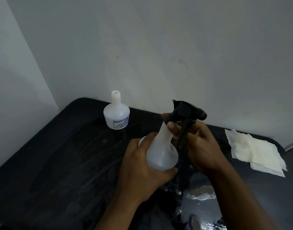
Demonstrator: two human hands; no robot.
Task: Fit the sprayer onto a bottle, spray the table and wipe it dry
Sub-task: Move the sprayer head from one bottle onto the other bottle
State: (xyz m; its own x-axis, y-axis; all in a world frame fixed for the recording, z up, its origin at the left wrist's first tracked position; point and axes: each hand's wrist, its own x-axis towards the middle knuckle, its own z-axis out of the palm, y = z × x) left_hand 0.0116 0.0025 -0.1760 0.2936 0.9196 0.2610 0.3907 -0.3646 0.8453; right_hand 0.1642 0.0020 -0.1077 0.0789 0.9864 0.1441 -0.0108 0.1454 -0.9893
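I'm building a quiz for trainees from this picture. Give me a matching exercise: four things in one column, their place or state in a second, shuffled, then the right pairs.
Things:
1. Sprayer
2. Open bottle
3. Paper towels
4. Left hand

Places or states:
A. Lying flat at the table's right edge
B. Wrapped round the body of the held bottle
C. Standing capless near the wall, untouched
D. On the held bottle's neck, in the right hand's grip

Pairs: 1-D, 2-C, 3-A, 4-B
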